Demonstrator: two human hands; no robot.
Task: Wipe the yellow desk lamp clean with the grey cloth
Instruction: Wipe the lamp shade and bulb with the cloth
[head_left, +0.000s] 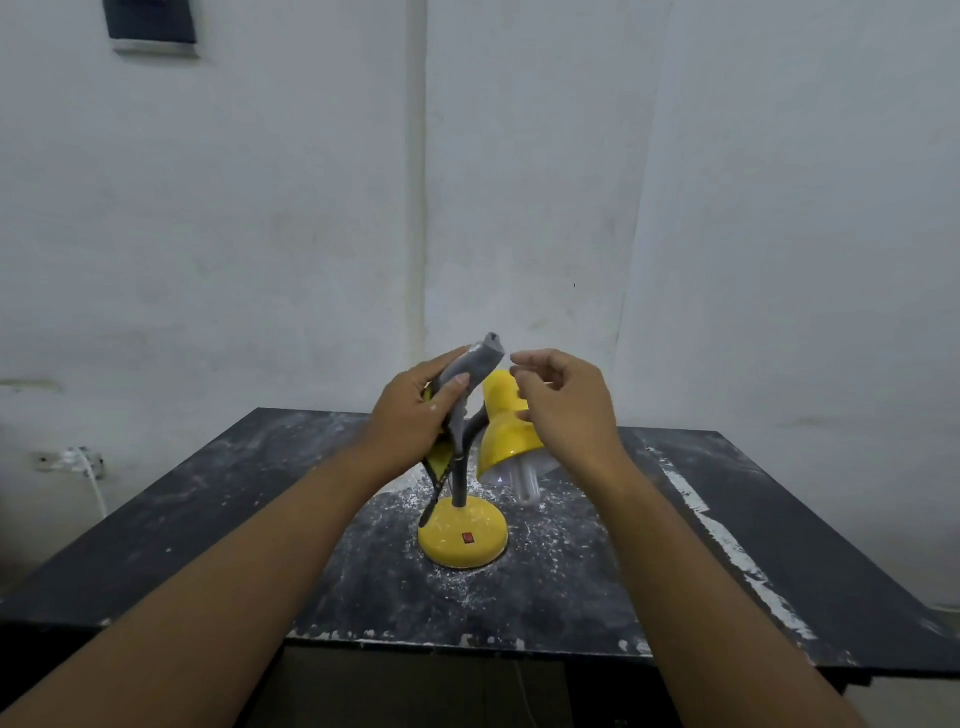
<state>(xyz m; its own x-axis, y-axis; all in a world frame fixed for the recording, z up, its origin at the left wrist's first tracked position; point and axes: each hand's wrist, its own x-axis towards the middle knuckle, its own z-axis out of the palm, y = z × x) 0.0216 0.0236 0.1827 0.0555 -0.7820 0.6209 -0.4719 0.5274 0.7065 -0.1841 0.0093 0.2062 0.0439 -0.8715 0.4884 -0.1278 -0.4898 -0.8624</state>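
Head view: left hand (410, 415) hides lamp (462, 535) neck.

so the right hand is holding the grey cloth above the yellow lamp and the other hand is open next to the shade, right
Not quite: the hands are swapped. In the head view, the left hand grips the grey cloth above the yellow lamp, and the right hand is the open one, empty, next to the shade.
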